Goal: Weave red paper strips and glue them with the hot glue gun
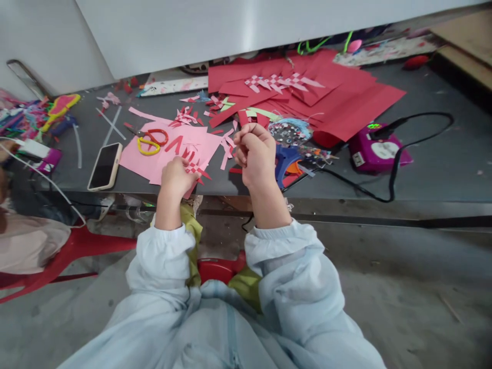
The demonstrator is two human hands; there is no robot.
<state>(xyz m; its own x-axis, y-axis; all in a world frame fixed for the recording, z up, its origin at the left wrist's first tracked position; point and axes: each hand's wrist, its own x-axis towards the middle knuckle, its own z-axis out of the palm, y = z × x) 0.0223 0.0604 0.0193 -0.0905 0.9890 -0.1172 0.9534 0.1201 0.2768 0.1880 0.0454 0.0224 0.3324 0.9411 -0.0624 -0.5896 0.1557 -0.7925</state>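
My left hand is closed on a woven red and pink paper piece near the table's front edge, over pink sheets. Raised to the right of it, my right hand has its fingers curled and pinched together; whatever they hold, if anything, is too small to make out. Scissors with red and yellow handles lie on the pink sheets beyond my left hand. Between the hands and the red sheets are scattered paper strips. Several woven pieces rest on the red sheets.
A phone lies left of the pink sheets. Right of my right hand are a blue tool, a tray of small beads and a purple box with a black cable. A red chair stands at the lower left.
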